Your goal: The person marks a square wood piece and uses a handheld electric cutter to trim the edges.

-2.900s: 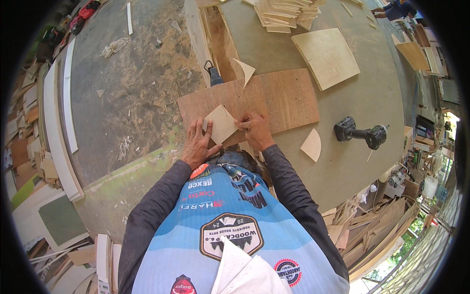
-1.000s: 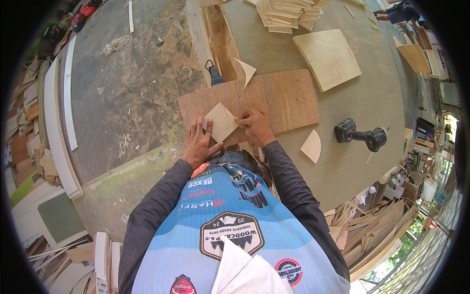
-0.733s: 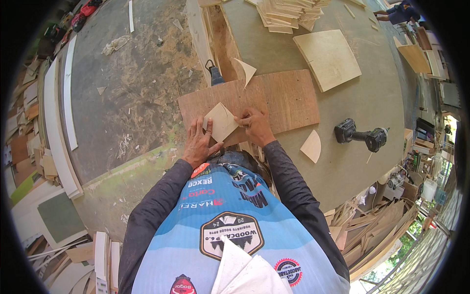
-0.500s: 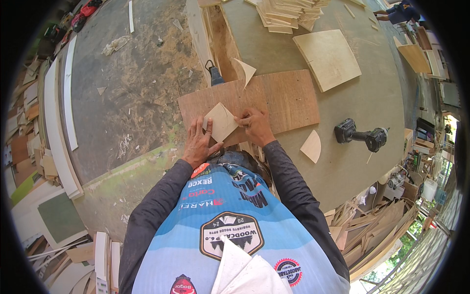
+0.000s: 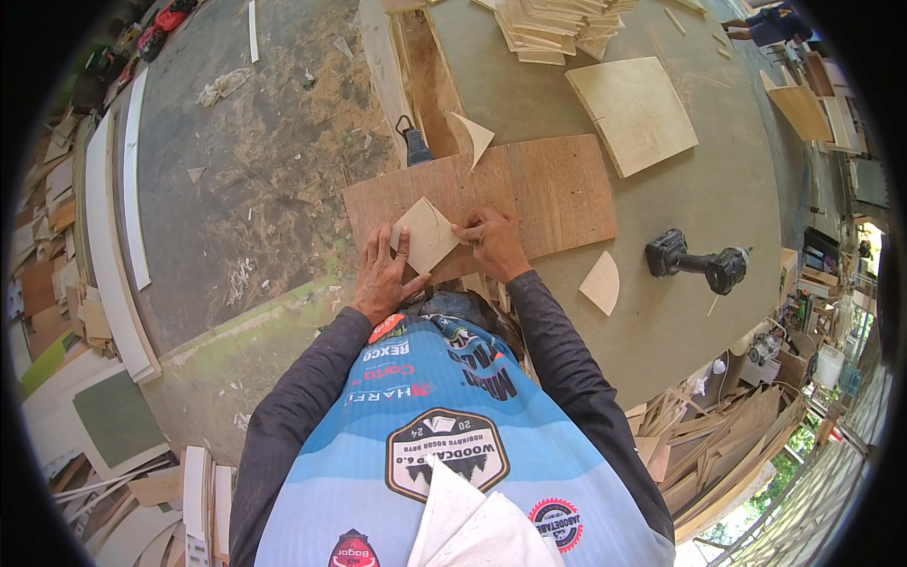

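Note:
A small squarish plywood piece with a curved line across its upper part lies on a reddish-brown board. My left hand holds its left side, the forefinger on the edge and the thumb by the lower corner. At the right corner, my right hand pinches with bent fingers; whether a small tool is between them is hidden. A curved plywood offcut rests across the board's far edge. Beyond that edge shows the dark blue end of a corded power tool.
A cordless drill lies at the right, near a quarter-round plywood piece. Farther off are a larger plywood panel and stacked plywood pieces. Sawdust covers the left work surface. Another person is at the far right.

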The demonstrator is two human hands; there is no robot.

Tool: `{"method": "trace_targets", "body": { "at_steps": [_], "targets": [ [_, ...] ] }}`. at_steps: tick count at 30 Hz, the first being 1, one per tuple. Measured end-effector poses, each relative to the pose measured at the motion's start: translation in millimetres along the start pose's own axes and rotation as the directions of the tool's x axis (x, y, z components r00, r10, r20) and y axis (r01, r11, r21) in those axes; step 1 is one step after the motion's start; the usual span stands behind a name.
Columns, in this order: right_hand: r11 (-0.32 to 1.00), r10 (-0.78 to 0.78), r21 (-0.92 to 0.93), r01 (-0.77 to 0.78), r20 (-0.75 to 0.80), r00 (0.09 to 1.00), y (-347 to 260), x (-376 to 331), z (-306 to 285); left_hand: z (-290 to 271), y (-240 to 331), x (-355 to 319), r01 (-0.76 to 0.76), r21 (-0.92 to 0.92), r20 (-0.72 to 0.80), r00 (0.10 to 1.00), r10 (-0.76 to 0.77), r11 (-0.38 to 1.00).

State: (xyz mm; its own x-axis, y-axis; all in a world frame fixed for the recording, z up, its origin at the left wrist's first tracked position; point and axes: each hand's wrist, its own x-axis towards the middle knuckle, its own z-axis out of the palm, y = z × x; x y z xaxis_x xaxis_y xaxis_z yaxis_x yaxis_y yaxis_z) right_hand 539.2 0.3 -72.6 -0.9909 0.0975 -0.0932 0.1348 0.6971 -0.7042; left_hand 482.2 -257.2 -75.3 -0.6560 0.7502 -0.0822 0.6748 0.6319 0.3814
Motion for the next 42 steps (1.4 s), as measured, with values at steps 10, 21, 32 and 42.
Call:
{"method": "trace_targets", "body": {
  "at_steps": [10, 21, 32, 42],
  "targets": [
    [1.000, 0.000, -0.002, 0.000, 0.006, 1.000, 1, 2, 0, 1, 0, 1, 0.002, 0.003, -0.009, 1.000, -0.002, 1.000],
    [0.999, -0.041, -0.014, 0.040, -0.040, 0.998, 5, 4, 3, 0, 1, 2, 0.000, 0.003, -0.019, 1.000, 0.000, 1.000],
    [1.000, -0.029, 0.010, 0.029, -0.006, 1.000, 5, 8, 0, 1, 1, 2, 0.006, 0.000, -0.022, 1.000, -0.006, 1.000],
    [0.999, -0.031, -0.027, 0.031, -0.005, 1.000, 4, 11, -2, 1, 1, 3, 0.002, -0.007, -0.034, 0.999, -0.002, 1.000]
  ]
}}
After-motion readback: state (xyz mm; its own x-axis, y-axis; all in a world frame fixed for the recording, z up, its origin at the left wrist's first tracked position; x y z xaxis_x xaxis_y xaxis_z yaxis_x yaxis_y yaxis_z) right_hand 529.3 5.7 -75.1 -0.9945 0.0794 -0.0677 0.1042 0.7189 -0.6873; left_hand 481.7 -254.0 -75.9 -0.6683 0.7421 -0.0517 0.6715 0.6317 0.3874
